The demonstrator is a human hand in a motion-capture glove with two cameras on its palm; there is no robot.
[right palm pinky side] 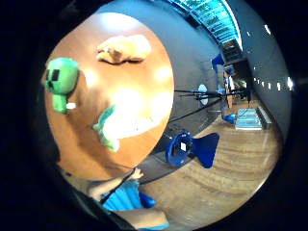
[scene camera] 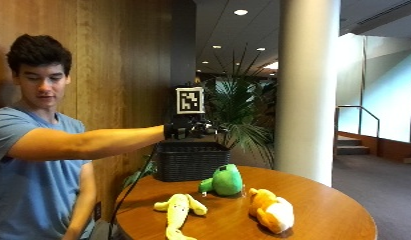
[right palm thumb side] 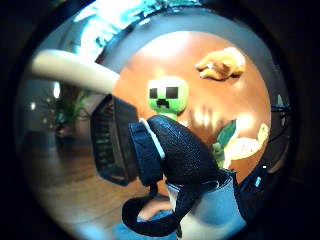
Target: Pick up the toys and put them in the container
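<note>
Round wooden table holds 3 plush toys, all lying free. Nearest the outside camera: yellow plush with green fins, stretched out near the table's front edge, close to the person's side. Just beyond and to its side: orange and cream plush, lying on its side. Behind these 2, closer to the basket: green block-faced plush, resting on the tabletop, apart from the others.

Dark woven container stands at the table's far edge, just behind the green plush.

Gloved right hand hangs in the air above the container, arm stretched out level from the shoulder. Cannot tell how the fingers are set; nothing shows in its grasp.

Little-finger palm view looks down on all 3 toys spread over the tabletop.
</note>
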